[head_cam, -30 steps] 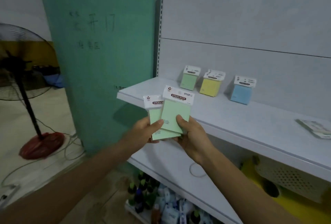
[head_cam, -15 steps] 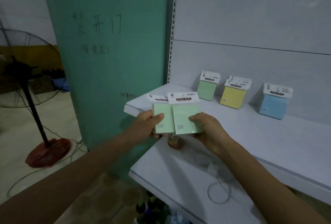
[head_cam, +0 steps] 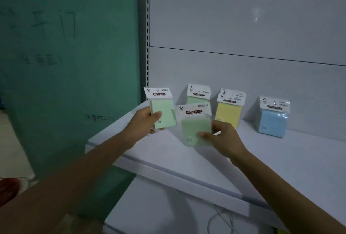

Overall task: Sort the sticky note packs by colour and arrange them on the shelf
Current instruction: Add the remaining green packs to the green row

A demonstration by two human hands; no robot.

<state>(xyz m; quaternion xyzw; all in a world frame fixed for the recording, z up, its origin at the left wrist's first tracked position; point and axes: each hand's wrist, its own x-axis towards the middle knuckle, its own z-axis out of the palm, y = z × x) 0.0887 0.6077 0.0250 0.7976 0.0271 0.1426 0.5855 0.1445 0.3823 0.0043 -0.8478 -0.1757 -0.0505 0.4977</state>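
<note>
**Green packs split, one heading for its stack**

Green pack, pinched in the right hand, has parted from the pack gripped by the left hand. It now hovers before the green stack on the shelf, ready for placing.

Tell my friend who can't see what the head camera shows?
Each hand holds a green sticky note pack: left hand, right hand. Behind them, green, yellow and blue stacks stand on a white shelf.
</note>
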